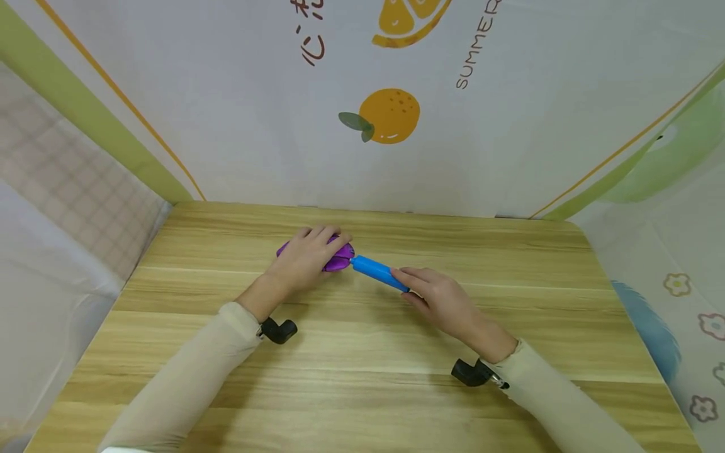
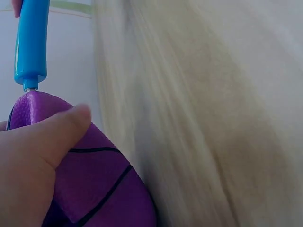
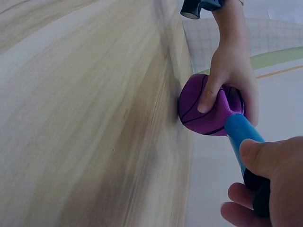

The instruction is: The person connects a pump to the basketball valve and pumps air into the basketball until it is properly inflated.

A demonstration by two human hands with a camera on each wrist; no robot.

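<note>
Gripping the blue pump [image 1: 376, 272] near its dark end [image 3: 261, 201] with our right hand [image 1: 442, 299], we seemingly align its needle [image 2: 30, 89]; our left hand [image 1: 303, 255] clasps the creased purple ball [image 1: 338, 263] over the wooden table [image 1: 351, 377], likely steadying it where the needle meets it.

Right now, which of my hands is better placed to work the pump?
Probably your right hand: it grips the blue pump near its black end, while your left hand holds the dented purple ball against the pump's tip.
</note>
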